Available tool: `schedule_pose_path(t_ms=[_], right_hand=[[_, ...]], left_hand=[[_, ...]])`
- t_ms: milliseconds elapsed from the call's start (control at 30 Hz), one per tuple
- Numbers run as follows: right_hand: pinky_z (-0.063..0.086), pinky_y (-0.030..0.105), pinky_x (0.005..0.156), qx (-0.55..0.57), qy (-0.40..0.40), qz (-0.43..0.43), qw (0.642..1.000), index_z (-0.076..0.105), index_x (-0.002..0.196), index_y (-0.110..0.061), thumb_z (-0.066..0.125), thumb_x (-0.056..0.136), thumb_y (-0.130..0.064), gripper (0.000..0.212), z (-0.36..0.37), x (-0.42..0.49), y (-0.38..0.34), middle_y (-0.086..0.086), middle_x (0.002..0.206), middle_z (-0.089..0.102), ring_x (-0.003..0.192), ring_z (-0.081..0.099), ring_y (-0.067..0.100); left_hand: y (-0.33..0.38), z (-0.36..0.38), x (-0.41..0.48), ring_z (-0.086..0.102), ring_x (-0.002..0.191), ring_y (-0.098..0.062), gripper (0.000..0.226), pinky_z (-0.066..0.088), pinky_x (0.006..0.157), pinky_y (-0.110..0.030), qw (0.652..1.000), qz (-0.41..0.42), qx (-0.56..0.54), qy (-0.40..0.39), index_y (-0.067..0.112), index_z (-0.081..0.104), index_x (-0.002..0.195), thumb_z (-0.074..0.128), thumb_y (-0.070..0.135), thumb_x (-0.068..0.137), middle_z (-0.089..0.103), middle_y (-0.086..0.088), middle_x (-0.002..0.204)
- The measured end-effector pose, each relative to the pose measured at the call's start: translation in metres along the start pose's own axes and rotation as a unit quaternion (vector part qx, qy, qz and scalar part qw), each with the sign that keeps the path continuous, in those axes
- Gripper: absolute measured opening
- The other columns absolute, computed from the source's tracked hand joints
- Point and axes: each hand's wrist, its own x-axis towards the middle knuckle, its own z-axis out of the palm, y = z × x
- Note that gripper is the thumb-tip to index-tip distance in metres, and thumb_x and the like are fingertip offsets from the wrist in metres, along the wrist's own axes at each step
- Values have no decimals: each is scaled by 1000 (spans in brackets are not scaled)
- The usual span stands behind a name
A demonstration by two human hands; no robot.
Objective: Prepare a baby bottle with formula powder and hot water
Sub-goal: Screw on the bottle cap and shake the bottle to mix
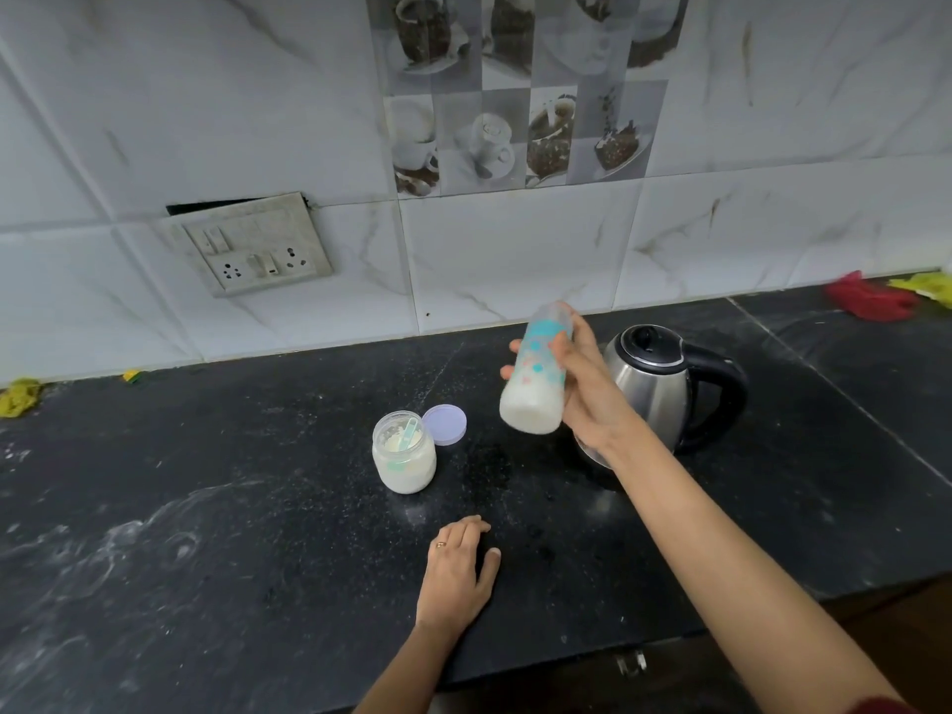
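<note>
1. Fingers of the left hand lie flat and spread on the dark countertop, nearest the camera, holding nothing. It rests well below and to the left of the grip on the bottle, so it gives the bottle no support.

2. Formula jar stands open on the counter, down and to the left of the grip, with a pale blue scoop resting inside on the powder. Its lilac lid lies just behind it, leaning against or touching the jar's rim; I cannot tell which.

3. The right hand is wrapped round the baby bottle, which is lifted clear of the counter. The bottle is tilted, its base towards the camera and its top pointing up and away. Milky white liquid fills the lower part, so powder and water seem already in; this looks like the mixing step.

4. The far end of the bottle is blurred, so I cannot tell whether a teat or cap is screwed on. If it is loose or missing, tilting or shaking would throw hot liquid over the hand and counter.

5. The fingers cover only the middle of the bottle on one side; a wet or warm wall could let it slip downward.

6. The steel kettle stands directly behind and beside the gripping hand, very near the wrist. A wide swing could knock it or touch hot metal.
</note>
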Motion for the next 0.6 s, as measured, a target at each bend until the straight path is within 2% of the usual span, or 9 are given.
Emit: schedule_pose_path(t_ms=[100,233,367,433,500,533,600], right_hand=[[56,50,85,29,42,-30,998,27,145,-28,74,82,-28,78,-1,2,0,21,120,53,96,67,36],[57,49,76,-18,-26,5,999,37,140,-31,89,63,-34,93,0,-5,1,26,123,55,99,65,41],[57,47,80,31,53,-32,998,26,147,-24,69,86,-28,75,-1,0,-1,19,113,58,93,68,36],[57,47,77,21,17,-1,1000,33,142,-26,83,72,-34,86,-2,-3,1,20,111,60,96,66,39],[58,48,74,-15,-27,15,999,39,139,-29,90,61,-36,94,1,-9,0,23,119,58,101,62,43],[58,49,75,-18,-26,9,999,38,140,-28,88,64,-34,91,1,-9,0,23,120,57,99,63,43],[57,54,84,1,32,-9,999,31,144,-26,77,76,-32,83,0,-3,1,22,120,56,99,67,41]], left_hand=[[0,1,0,41,121,-5,28,26,103,-20,1000,-1,0,-1,25,54,119,48,37,95,50,12,131],[-1,1,0,40,120,-4,28,26,102,-19,1000,-3,-5,2,26,55,120,49,38,95,50,13,131],[0,1,-1,40,121,-5,28,25,103,-20,1000,-2,0,-2,25,54,120,48,37,95,50,12,131],[-1,0,-1,41,121,-5,28,25,103,-20,1000,-2,-2,-1,25,54,120,48,37,95,50,12,132],[-1,1,0,41,122,-5,29,26,103,-20,1000,-3,-3,0,25,54,120,48,38,95,50,12,132],[-1,1,0,41,122,-5,29,27,104,-21,1000,-2,-2,-1,25,54,120,48,38,95,50,12,132],[-1,1,0,41,122,-5,29,29,104,-22,1000,0,2,-2,25,54,120,49,38,95,50,12,132]])
